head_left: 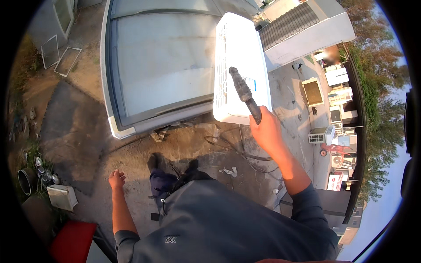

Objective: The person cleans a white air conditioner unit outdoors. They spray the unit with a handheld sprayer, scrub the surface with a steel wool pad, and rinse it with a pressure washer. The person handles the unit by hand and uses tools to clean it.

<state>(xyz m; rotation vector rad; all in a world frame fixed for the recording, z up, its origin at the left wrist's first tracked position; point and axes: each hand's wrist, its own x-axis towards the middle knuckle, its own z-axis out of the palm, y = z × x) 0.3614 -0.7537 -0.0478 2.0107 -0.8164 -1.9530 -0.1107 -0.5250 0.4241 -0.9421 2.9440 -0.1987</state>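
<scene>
My right hand [267, 131] is wrapped around a black spray wand [242, 90] that looks like a pressure-washer nozzle. Its tip points up and away, in front of a white air-conditioner-like unit [243, 48] with a slatted grille and a small blue label. Whether the wand touches the unit cannot be told. That unit stands at the right end of a large metal-framed grey panel or cabinet [166, 61]. Out to the left, my left hand [117, 179] hangs over the ground with fingers loosely curled and apart, holding nothing.
A dark hose [237, 151] loops across the wet ground beside my feet. To the right stands a grey cabinet with a coiled grid [289, 26]. Old appliances and a red cart [335, 149] line the far right. A dark mat [72, 131] and white box [62, 197] lie left.
</scene>
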